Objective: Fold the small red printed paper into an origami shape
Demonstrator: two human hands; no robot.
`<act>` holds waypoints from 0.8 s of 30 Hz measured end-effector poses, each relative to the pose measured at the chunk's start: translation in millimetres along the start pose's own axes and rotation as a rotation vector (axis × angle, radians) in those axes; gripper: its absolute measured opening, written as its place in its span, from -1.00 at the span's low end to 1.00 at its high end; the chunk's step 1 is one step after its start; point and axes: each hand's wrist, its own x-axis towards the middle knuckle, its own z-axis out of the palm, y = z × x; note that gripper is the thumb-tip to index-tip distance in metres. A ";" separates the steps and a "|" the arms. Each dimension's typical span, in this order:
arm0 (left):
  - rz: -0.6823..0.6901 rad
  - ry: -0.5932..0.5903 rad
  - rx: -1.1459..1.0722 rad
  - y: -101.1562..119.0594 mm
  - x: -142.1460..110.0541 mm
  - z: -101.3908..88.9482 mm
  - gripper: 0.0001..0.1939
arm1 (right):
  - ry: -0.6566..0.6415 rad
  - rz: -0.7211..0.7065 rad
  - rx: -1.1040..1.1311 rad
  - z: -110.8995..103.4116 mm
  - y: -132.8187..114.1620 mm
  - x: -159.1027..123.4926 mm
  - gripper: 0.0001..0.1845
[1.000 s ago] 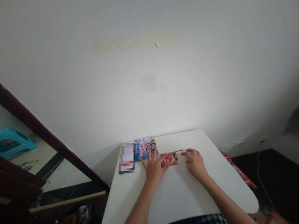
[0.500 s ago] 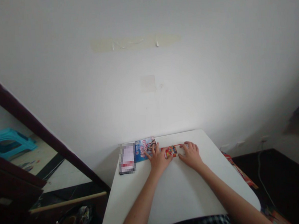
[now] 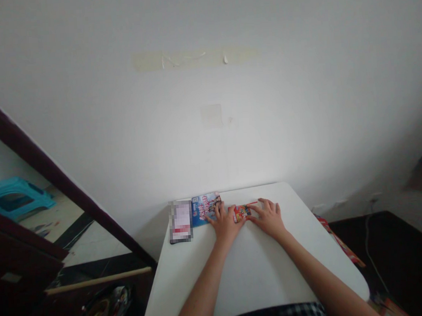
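Observation:
A small red printed paper (image 3: 240, 214) with colourful pictures lies flat on the white table (image 3: 261, 274). My left hand (image 3: 225, 224) rests with spread fingers between it and a blue printed leaflet (image 3: 200, 214), its fingertips on the leaflet and its thumb by the red paper. From the other side, my right hand (image 3: 269, 219) touches the red paper's right end with thumb and index finger, which are apart. The other right fingers lie on the tabletop. Part of the red paper is hidden under my hands.
A dark-edged flat object with a blurred face (image 3: 181, 222) lies left of the leaflet. The table meets a white wall (image 3: 211, 158). On the left are a dark door frame (image 3: 69, 185) and a blue plastic stool (image 3: 18, 198); below, a bin (image 3: 102, 312).
My right thumb and index finger have moved left along the red paper, covering its paler right part. The left hand stays in nearly the same place. The view has shifted slightly.

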 end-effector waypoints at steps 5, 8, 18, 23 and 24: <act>-0.038 -0.006 -0.003 -5.4 -2.9 -2.5 -0.34 | -0.064 0.005 -0.014 -1.0 0.9 3.4 -0.54; -0.075 -0.025 -0.007 -13.2 -4.6 -4.2 -0.31 | -0.049 0.000 0.008 -0.4 1.0 3.7 -0.55; -0.109 -0.022 0.003 -29.0 -9.6 -4.9 -0.32 | -0.034 -0.001 0.004 2.3 1.3 3.1 -0.56; -0.105 -0.038 -0.009 -28.2 -12.4 -8.4 -0.34 | -0.018 0.000 -0.005 3.1 1.3 1.8 -0.55; -0.107 -0.046 -0.014 -28.2 -12.7 -8.9 -0.35 | -0.013 -0.003 -0.006 3.0 1.1 1.4 -0.54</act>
